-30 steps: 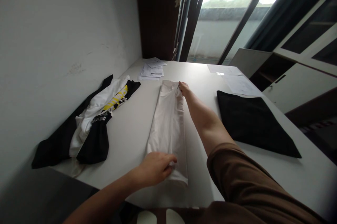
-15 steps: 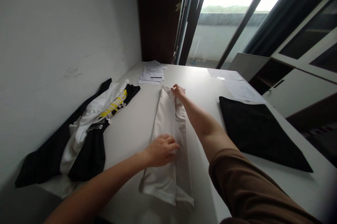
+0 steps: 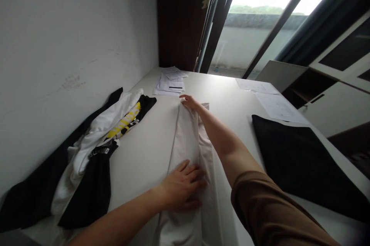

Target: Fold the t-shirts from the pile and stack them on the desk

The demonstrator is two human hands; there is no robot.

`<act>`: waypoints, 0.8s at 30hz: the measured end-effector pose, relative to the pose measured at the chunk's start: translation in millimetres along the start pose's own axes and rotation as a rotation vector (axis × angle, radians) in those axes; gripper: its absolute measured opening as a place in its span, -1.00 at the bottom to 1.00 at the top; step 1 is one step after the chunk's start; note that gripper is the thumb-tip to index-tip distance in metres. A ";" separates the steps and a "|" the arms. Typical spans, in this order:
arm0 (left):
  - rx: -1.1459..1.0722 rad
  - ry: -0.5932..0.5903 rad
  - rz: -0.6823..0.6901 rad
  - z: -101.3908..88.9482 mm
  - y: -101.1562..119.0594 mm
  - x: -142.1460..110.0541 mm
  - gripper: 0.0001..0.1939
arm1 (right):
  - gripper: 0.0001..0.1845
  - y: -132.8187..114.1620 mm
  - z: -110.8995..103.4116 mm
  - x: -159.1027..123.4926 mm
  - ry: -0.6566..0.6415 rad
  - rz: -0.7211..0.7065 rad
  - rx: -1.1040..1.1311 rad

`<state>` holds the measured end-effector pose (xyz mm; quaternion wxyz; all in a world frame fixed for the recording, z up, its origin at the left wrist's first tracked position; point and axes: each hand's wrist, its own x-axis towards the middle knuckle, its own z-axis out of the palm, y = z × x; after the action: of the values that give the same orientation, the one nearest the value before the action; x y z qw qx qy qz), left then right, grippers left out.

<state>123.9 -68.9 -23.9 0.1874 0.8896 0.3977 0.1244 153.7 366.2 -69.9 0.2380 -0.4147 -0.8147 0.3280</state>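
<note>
A white garment, folded into a long narrow strip, lies lengthwise on the white table in front of me. My left hand rests flat on its near part, fingers spread and slightly blurred. At the far end, my right hand touches the left corner of the strip, with forefinger and thumb apart. The lengthwise fold runs just right of my left hand, and a narrower layer shows beyond it. My right forearm hides part of the garment's right edge.
On the left by the wall lies a heap of black and white clothes with a yellow print. A folded black cloth lies on the right. Papers sit at the back, with more sheets at the back right. A glass door stands beyond.
My right hand has shifted left along the garment's far edge, to its corner. My left hand has come nearer and its fingers have spread. The view has moved slightly.
</note>
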 end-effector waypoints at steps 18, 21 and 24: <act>-0.033 -0.043 0.014 -7.4 -2.9 0.7 -0.39 | -0.61 -2.4 -10.5 -6.0 0.153 0.080 -0.487; -0.009 -0.033 0.018 -6.6 -1.7 1.0 -0.43 | -0.61 -18.3 -12.0 -26.5 0.134 -0.003 -0.623; 0.019 -0.017 -0.008 -0.6 1.8 -0.2 -0.44 | -0.60 -31.9 -9.3 -53.2 0.117 -0.074 -0.707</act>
<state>124.7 -70.0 -22.6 0.1827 0.8908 0.4007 0.1120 172.1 311.0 -46.5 0.1376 -0.4596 -0.8774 -0.0074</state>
